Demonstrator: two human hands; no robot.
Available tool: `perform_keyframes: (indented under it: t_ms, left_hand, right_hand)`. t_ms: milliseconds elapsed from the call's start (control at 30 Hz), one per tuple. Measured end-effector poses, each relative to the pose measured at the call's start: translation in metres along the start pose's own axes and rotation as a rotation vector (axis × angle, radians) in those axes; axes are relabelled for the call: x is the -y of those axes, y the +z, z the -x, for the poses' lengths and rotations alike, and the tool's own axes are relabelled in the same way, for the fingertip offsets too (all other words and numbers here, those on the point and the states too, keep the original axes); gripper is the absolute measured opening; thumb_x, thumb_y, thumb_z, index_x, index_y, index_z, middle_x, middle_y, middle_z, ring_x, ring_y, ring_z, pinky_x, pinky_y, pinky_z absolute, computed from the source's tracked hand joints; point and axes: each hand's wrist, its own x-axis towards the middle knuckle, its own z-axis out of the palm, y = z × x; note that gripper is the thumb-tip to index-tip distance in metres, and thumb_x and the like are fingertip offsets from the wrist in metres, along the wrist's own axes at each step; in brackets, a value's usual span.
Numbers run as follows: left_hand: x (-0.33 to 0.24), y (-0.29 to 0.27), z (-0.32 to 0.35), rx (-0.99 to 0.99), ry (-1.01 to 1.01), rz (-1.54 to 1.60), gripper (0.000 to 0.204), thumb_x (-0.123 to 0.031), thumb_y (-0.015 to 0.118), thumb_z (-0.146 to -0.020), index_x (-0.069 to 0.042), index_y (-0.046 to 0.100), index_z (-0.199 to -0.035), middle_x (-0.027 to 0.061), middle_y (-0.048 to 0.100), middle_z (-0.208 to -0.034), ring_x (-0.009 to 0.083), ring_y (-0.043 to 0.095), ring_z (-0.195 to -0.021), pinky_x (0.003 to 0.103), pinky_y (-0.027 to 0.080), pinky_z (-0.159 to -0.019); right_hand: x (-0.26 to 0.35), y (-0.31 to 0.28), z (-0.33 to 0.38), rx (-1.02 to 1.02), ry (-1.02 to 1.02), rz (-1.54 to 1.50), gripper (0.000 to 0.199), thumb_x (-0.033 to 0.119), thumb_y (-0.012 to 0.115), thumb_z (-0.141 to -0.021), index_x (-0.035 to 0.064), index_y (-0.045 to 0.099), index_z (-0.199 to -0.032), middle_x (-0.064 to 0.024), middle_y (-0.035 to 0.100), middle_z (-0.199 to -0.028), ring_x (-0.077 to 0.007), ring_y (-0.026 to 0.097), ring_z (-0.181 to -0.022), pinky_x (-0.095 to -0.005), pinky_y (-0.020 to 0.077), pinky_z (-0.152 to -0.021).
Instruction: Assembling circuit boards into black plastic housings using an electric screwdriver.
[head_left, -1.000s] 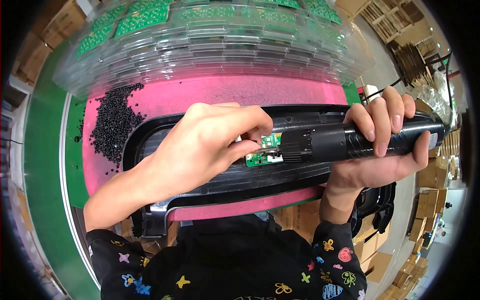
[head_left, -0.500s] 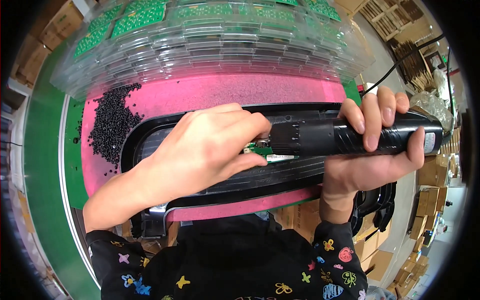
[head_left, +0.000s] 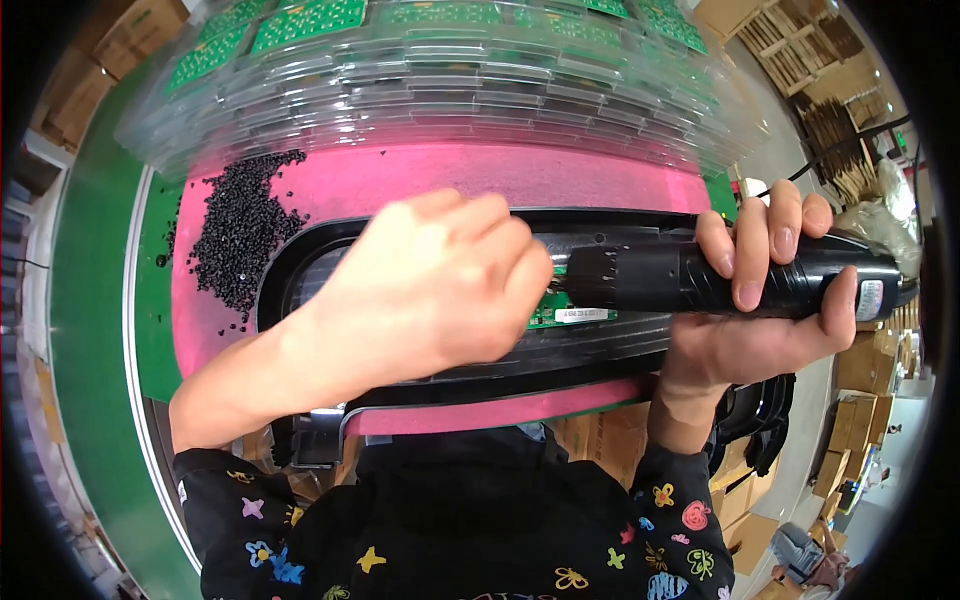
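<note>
The right hand point(head_left: 745, 342) has its fingers wrapped firmly round a black power screwdriver point(head_left: 648, 279), its nose over a green circuit board point(head_left: 542, 315). The board lies in a black housing point(head_left: 590, 350) on the pink tabletop point(head_left: 450, 170), just right of the left hand's point(head_left: 430, 285) curled fingers; their tips are hidden, so I cannot tell whether they pinch anything.
</note>
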Motion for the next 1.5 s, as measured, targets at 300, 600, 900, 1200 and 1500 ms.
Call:
perform_keyframes:
  t_ms: [300,600,900,1200,1500]
  left_hand:
    - [0.018,0.016,-0.001,-0.116,-0.233,0.389,0.012,-0.006,0.069,-0.083,0.0,0.059,-0.081,0.0141,0.058,-0.069,0.0339,0.06,-0.063,0.04,0.046,-0.053]
    - [0.012,0.011,-0.004,-0.036,-0.422,0.372,0.025,-0.015,0.064,-0.09,0.001,0.051,-0.077,0.0196,0.056,-0.07,0.0402,0.058,-0.067,0.046,0.044,-0.057]
    - [0.025,0.009,0.008,-0.087,-0.329,0.381,0.011,-0.009,0.065,-0.085,0.001,0.059,-0.087,0.0172,0.061,-0.076,0.0399,0.06,-0.073,0.046,0.047,-0.061]
    - [0.03,-0.002,0.007,-0.097,-0.347,0.377,0.01,-0.007,0.065,-0.083,0.001,0.06,-0.087,0.0169,0.061,-0.078,0.0396,0.06,-0.074,0.045,0.047,-0.062]
    - [0.023,0.007,0.011,0.12,-0.32,0.476,0.016,-0.011,0.068,-0.081,0.003,0.059,-0.083,0.018,0.061,-0.078,0.0396,0.061,-0.078,0.047,0.048,-0.068]
  right_hand:
    - [-0.018,-0.008,-0.001,0.12,0.048,0.231,0.04,0.04,0.054,-0.087,0.0033,0.051,-0.102,-0.0074,0.048,-0.082,-0.0123,0.043,-0.048,-0.0284,0.0395,-0.052]
    - [-0.025,0.002,-0.001,0.122,0.052,0.317,0.039,0.039,0.058,-0.086,0.0036,0.05,-0.1,-0.0063,0.046,-0.082,-0.0105,0.042,-0.048,-0.0267,0.0369,-0.053]
    - [-0.04,0.019,-0.015,0.439,0.265,0.514,0.039,0.038,0.061,-0.083,0.0045,0.047,-0.098,-0.0058,0.046,-0.078,-0.0101,0.044,-0.048,-0.026,0.038,-0.053]
    - [-0.049,0.021,-0.023,0.503,0.374,0.537,0.039,0.039,0.059,-0.083,0.0043,0.047,-0.097,-0.0048,0.047,-0.075,-0.0096,0.043,-0.047,-0.0251,0.0368,-0.05]
    - [-0.037,0.006,-0.014,0.278,0.221,0.312,0.044,0.044,0.058,-0.087,0.0029,0.05,-0.099,-0.0044,0.047,-0.077,-0.0103,0.042,-0.048,-0.0261,0.0365,-0.052]
